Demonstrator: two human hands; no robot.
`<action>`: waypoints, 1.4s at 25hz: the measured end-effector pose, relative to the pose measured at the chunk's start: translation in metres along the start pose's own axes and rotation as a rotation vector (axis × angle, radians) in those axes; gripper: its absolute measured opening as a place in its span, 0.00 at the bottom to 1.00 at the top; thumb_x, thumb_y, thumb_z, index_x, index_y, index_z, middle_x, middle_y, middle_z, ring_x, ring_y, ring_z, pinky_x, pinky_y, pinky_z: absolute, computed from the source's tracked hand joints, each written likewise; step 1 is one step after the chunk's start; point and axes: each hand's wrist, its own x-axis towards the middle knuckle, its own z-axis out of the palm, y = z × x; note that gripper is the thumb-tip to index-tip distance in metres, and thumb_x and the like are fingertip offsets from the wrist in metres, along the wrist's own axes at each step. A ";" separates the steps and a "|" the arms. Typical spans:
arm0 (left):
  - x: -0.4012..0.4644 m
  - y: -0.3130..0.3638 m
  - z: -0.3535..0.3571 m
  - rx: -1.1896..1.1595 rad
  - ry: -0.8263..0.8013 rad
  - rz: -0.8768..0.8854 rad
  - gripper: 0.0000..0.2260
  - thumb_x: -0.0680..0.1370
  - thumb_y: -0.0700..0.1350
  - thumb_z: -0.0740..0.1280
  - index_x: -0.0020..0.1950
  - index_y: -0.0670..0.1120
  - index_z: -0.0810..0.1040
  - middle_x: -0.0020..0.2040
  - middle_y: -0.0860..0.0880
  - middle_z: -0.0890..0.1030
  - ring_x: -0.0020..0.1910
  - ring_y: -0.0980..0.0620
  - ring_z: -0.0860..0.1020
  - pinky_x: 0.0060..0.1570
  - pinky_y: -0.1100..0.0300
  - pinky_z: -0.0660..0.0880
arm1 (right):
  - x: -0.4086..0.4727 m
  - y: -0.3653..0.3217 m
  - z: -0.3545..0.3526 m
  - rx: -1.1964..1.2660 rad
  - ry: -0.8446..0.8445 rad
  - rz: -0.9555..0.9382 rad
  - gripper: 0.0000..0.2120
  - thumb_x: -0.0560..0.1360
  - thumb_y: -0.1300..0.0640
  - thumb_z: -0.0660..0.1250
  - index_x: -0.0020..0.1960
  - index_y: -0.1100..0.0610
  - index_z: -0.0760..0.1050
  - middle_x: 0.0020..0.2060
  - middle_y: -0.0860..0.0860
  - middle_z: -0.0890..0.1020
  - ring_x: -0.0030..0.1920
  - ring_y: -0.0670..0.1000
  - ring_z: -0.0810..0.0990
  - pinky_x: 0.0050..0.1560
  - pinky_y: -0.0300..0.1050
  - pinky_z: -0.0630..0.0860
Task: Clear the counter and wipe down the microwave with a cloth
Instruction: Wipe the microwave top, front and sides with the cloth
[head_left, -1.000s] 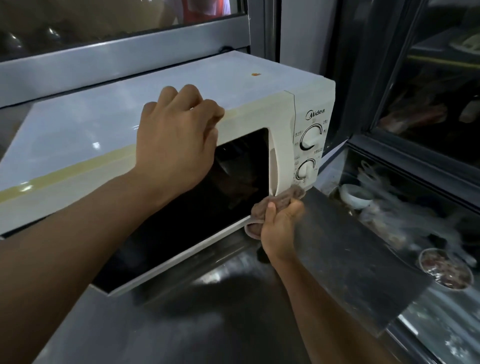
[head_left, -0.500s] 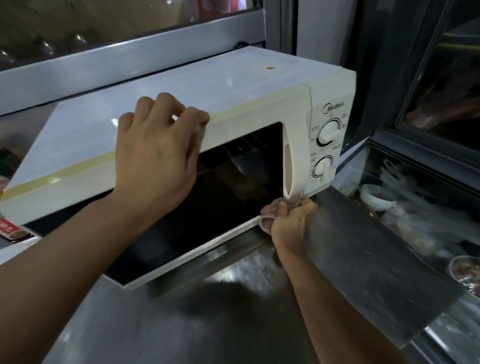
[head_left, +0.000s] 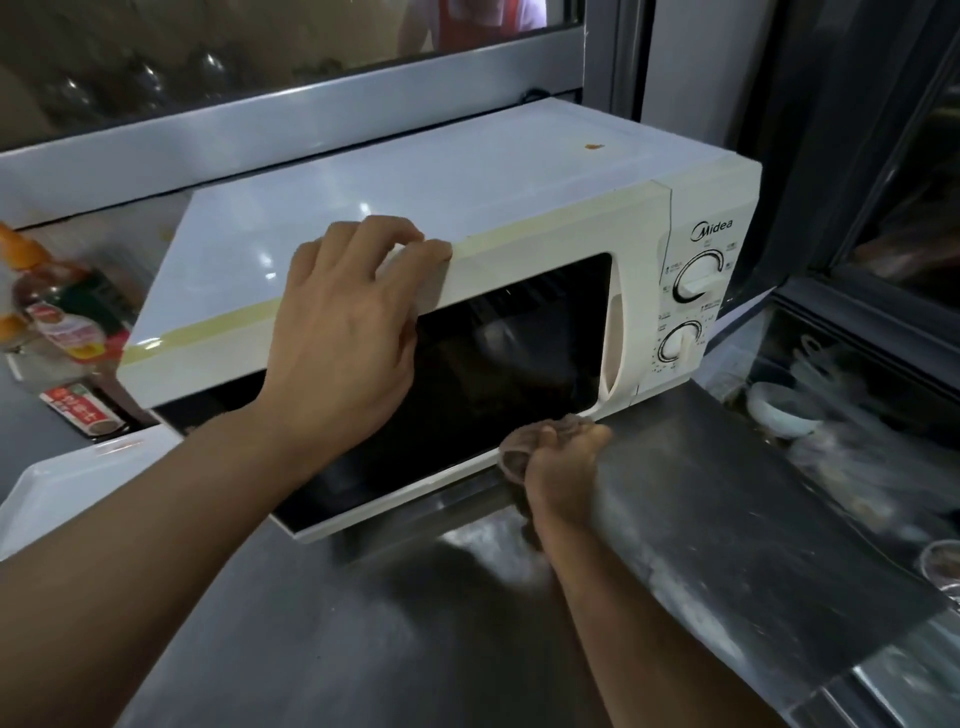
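A cream microwave (head_left: 519, 171) with a dark glass door and two dials stands on the steel counter (head_left: 415, 623). My left hand (head_left: 348, 322) rests on the top front edge of the door, fingers curled over it. My right hand (head_left: 561, 467) grips a bunched brownish cloth (head_left: 524, 441) and presses it against the door's lower right corner, just under the handle. A small orange stain (head_left: 593, 146) sits on the microwave's top near the back right.
Sauce bottles (head_left: 57, 322) and a small red packet (head_left: 83, 410) stand left of the microwave, with a white tray (head_left: 62, 483) in front of them. To the right a glass case holds a white bowl (head_left: 779, 410) and plastic-wrapped items. A metal window frame runs behind.
My right hand with the cloth slid from the handle's base down to the door's bottom edge. The view shifted, bringing bottles and tray into sight at left. My left hand stayed on the door top.
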 end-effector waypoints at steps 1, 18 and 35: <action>-0.009 -0.008 -0.005 0.015 0.000 -0.011 0.22 0.71 0.32 0.63 0.65 0.41 0.73 0.61 0.40 0.74 0.56 0.37 0.71 0.51 0.47 0.66 | 0.011 -0.001 -0.003 -0.005 0.049 -0.004 0.12 0.77 0.68 0.59 0.59 0.67 0.63 0.56 0.64 0.73 0.55 0.58 0.75 0.50 0.33 0.70; -0.054 -0.062 -0.020 0.038 0.044 -0.054 0.17 0.76 0.42 0.61 0.64 0.44 0.75 0.53 0.40 0.76 0.48 0.37 0.71 0.42 0.49 0.64 | -0.038 0.011 0.042 0.075 0.172 -0.030 0.09 0.77 0.68 0.59 0.51 0.57 0.62 0.48 0.55 0.74 0.48 0.53 0.76 0.45 0.30 0.71; -0.099 -0.113 -0.037 -0.055 0.014 -0.049 0.18 0.76 0.42 0.61 0.65 0.41 0.73 0.59 0.39 0.75 0.55 0.39 0.69 0.52 0.47 0.66 | -0.064 0.020 0.067 0.061 0.223 -0.047 0.12 0.75 0.69 0.60 0.53 0.56 0.64 0.49 0.56 0.75 0.47 0.52 0.78 0.51 0.41 0.73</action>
